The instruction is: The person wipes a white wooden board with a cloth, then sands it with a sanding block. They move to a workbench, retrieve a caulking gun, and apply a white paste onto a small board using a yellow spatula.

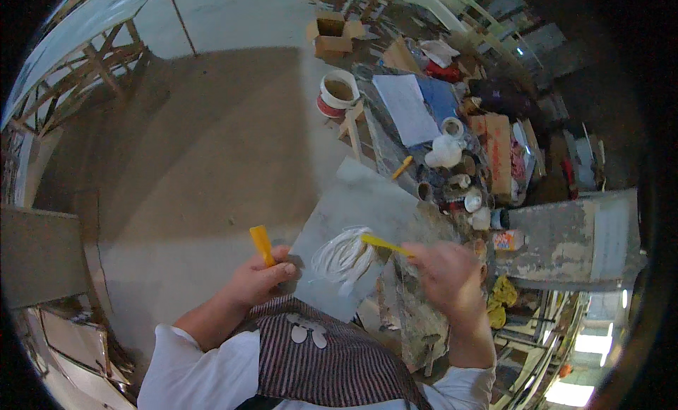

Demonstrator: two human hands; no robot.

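The grey board [367, 219] sits tilted in front of the person, its near corner resting against the striped apron [332, 367] at six o'clock and its far edge leaning toward the cluttered workbench [452, 170] at one o'clock. In its middle lies a smear of white paste [345, 257], combed into ridges. The board looks stiff and flat, light enough to steady with one hand at its edge; I would judge the paste soft, wet and sticky, so the bare margins are the place to take hold, not the smeared centre.

The left hand [258, 279], at nine o'clock of the board, is curled closed around a yellow scraper [262, 244] whose blade stands up out of the fist, and its knuckles press against the board's left edge. The right hand [448, 269], at three o'clock, is blurred; its fingers seem pressed together on the handle of a second yellow spreader [385, 245], a thin stiff strip whose tip touches the paste. How tight that pinch is I cannot tell.

Beyond the board, at twelve o'clock, stands a white bucket [339, 92] with a red band, and further still an open cardboard box [332, 32] on the concrete floor [212, 127].
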